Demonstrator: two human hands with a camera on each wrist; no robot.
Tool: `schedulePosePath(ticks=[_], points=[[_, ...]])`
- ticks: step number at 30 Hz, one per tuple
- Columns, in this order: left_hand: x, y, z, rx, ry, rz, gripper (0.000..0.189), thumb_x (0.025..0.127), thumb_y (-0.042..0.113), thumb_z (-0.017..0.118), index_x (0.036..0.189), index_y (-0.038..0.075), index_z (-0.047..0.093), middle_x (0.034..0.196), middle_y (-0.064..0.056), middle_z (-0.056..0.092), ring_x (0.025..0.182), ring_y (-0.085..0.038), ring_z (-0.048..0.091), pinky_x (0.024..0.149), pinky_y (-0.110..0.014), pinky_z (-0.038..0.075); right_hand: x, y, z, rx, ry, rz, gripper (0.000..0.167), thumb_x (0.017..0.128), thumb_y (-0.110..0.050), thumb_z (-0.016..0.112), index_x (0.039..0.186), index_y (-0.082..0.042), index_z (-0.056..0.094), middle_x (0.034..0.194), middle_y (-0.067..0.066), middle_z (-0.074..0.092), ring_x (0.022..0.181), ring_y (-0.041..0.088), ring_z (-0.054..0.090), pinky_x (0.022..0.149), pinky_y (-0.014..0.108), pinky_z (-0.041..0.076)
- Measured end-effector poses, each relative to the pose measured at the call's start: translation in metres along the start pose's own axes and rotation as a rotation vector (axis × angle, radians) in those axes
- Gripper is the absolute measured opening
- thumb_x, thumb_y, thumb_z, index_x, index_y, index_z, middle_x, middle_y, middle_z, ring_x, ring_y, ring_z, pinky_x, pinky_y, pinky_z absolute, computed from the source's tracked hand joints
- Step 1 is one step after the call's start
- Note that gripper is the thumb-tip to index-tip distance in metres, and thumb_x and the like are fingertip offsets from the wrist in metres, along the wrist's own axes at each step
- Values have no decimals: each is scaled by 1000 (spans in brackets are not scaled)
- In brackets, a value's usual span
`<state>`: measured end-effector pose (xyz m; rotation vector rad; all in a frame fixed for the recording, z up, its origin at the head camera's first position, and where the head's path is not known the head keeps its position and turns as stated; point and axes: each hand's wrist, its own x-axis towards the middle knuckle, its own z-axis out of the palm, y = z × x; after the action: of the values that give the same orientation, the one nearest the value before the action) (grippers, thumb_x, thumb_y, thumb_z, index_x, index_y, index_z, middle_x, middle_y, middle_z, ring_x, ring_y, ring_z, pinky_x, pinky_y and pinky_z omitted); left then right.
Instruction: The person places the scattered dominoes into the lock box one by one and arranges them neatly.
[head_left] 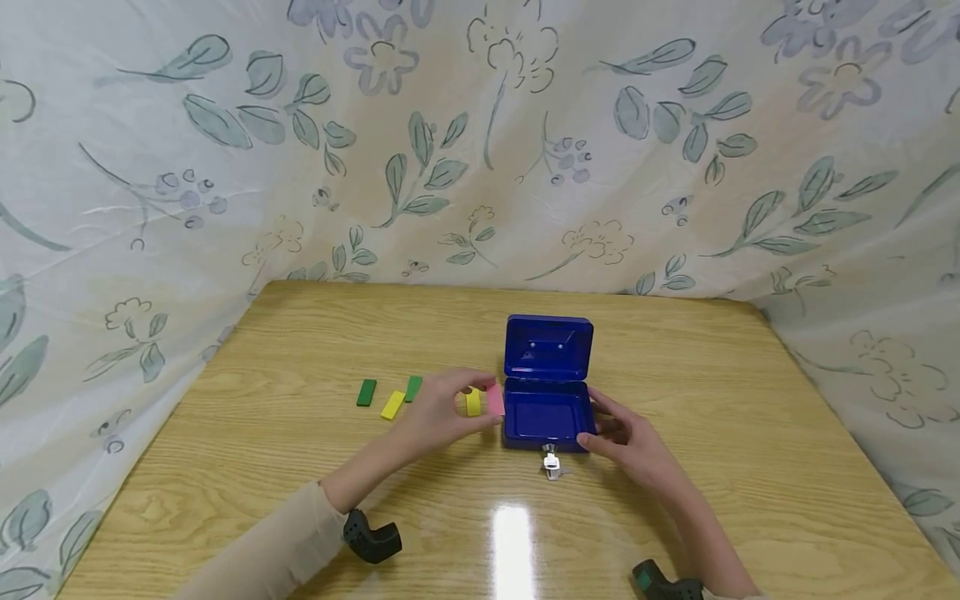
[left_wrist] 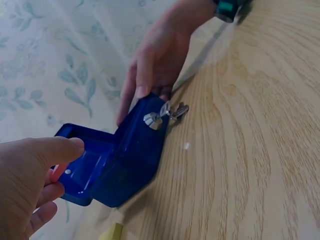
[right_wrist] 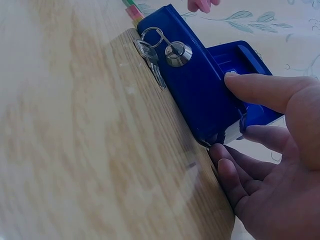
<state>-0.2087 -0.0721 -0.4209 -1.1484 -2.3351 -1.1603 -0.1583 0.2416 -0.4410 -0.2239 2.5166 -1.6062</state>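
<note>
A blue metal cash box point(head_left: 510, 439) stands on the table with its lid point(head_left: 548, 348) raised at the back; its inside shows no contents. Keys on a ring point(head_left: 552, 467) hang from the lock point(right_wrist: 178, 53) at its front. My left hand point(head_left: 442, 408) pinches a small pink block point(head_left: 496, 400) between thumb and fingers at the box's left edge. My right hand point(head_left: 630, 442) holds the box's right side, thumb on the rim near the front corner and fingers along the outer wall. In the left wrist view, the left hand partly hides the pink block.
Left of the box lie a dark green block point(head_left: 366, 392), a yellow block point(head_left: 393, 405), another green block point(head_left: 413, 388) partly behind the left hand, and a yellow block point(head_left: 473, 403) seen between left thumb and fingers. Floral cloth point(head_left: 480, 208) hangs behind the wooden table point(head_left: 675, 350).
</note>
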Motion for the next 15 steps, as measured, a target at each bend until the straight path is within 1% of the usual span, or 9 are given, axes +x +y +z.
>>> schedulePosePath(ticks=[4, 8, 11, 15], points=[[2, 1, 3, 9, 19, 9, 46, 78, 21, 86, 115, 1, 68, 111, -6, 70, 99, -15, 64, 83, -33, 54, 0, 1, 0, -10, 0, -3, 74, 90, -28, 74, 153, -17, 36, 142, 19, 48, 104, 30, 58, 82, 39, 48], [3, 1, 7, 16, 33, 8, 45, 79, 23, 85, 115, 2, 68, 111, -5, 69, 98, -15, 63, 80, -37, 55, 1, 2, 0, -24, 4, -12, 74, 90, -28, 74, 153, -16, 37, 142, 19, 48, 105, 30, 58, 82, 40, 48], [5, 1, 11, 12, 32, 8, 46, 80, 23, 85, 116, 2, 67, 111, -5, 69, 98, -17, 63, 78, -40, 55, 1, 3, 1, -34, 8, -14, 74, 90, -29, 74, 153, -16, 37, 142, 19, 48, 106, 30, 58, 82, 39, 48], [6, 2, 17, -16, 19, 6, 45, 82, 22, 83, 119, 1, 66, 114, -6, 68, 97, -24, 63, 78, -42, 55, 0, 2, 1, -47, 17, -4, 73, 91, -29, 73, 153, -15, 37, 142, 18, 48, 107, 30, 57, 83, 38, 48]])
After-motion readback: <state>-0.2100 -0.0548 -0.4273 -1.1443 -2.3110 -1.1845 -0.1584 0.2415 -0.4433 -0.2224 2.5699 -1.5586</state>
